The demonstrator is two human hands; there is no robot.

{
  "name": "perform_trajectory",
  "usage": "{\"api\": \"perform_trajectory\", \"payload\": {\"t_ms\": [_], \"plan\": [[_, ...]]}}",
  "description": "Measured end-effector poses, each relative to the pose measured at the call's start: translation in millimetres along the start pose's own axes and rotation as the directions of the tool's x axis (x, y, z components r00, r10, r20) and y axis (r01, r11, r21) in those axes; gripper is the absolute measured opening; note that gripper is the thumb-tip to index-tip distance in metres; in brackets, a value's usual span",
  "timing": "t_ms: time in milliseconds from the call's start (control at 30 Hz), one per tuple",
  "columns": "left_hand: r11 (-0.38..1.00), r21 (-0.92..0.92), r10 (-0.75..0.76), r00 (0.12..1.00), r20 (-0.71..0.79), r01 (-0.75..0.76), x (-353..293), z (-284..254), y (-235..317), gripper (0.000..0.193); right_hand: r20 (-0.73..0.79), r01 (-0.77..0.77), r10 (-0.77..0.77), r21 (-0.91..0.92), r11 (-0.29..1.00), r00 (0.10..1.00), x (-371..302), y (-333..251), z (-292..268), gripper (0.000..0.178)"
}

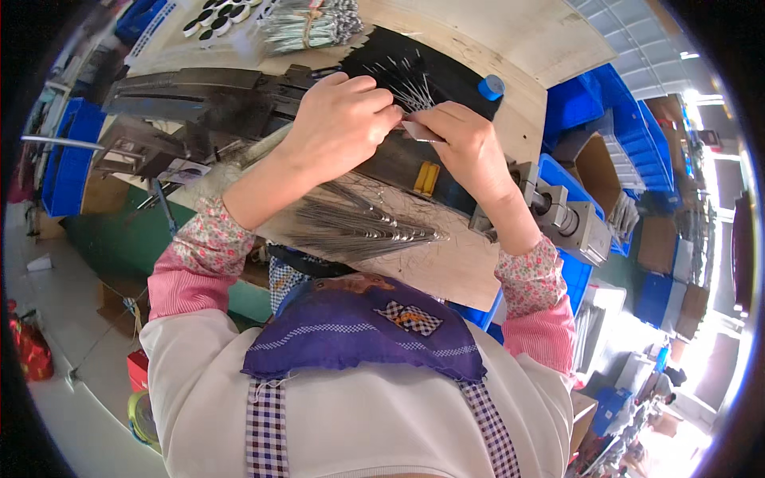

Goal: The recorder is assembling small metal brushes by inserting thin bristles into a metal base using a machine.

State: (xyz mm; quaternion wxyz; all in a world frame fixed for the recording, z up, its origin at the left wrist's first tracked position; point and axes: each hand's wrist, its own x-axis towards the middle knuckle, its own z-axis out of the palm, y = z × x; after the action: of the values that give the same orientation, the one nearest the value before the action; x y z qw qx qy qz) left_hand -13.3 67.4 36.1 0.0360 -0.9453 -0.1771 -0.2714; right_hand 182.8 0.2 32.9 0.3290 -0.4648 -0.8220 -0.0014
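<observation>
My two hands meet over the bench, fingertips close together. My left hand (pixel 347 119) is curled closed, its thumb and forefinger pinched; what they hold, if anything, is too small to make out. Between the thumb and fingers of my right hand (pixel 468 147) is a small flat whitish piece (pixel 422 132). Just past the right fingers, thin silvery rods (pixel 413 89) fan out over a black mat (pixel 384 49); whether the hand grips them too, I cannot tell. Nearer my body, a pile of thin dark metal wires (pixel 358 227) lies on the wooden bench (pixel 458 267).
A blue round cap (pixel 492 87) and a yellow block (pixel 427 178) sit near my right hand. Metal machine parts (pixel 570 223) stand at the bench's right edge, by blue bins (pixel 574 107). At the back are bundled silvery rods (pixel 311 28) and black-and-white round pieces (pixel 215 20).
</observation>
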Motion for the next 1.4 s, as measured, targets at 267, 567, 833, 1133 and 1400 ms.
{"api": "perform_trajectory", "payload": {"t_ms": [267, 567, 833, 1133, 1400], "plan": [[0.107, -0.887, -0.76, 0.612, 0.218, 0.449, -94, 32, 59, 0.026, 0.028, -0.227, 0.228, 0.26, 0.939, 0.973, 12, 7, 30, 0.016], [-0.353, -0.856, -0.592, 0.618, 0.518, 0.378, -75, 40, 50, 0.03, 0.051, -0.185, 0.178, 0.194, 0.963, 0.983, 16, 8, 34, 0.011], [-0.121, -0.731, -0.686, 0.476, 0.55, 0.671, -121, 30, 22, 0.027, -0.011, -0.186, 0.186, -0.102, 0.977, 0.982, -17, -45, 14, 0.022], [-0.513, -0.807, -0.838, 0.035, 0.545, 0.293, -197, 4, -45, 0.038, 0.117, -0.605, 0.667, -0.33, 0.725, 0.736, -89, -9, 56, 0.03], [-0.411, -0.901, -0.906, 0.166, 0.389, -0.136, -192, 33, -14, 0.02, 0.172, -0.52, 0.522, -0.06, 0.852, 0.835, -106, -34, 12, 0.016]]}}
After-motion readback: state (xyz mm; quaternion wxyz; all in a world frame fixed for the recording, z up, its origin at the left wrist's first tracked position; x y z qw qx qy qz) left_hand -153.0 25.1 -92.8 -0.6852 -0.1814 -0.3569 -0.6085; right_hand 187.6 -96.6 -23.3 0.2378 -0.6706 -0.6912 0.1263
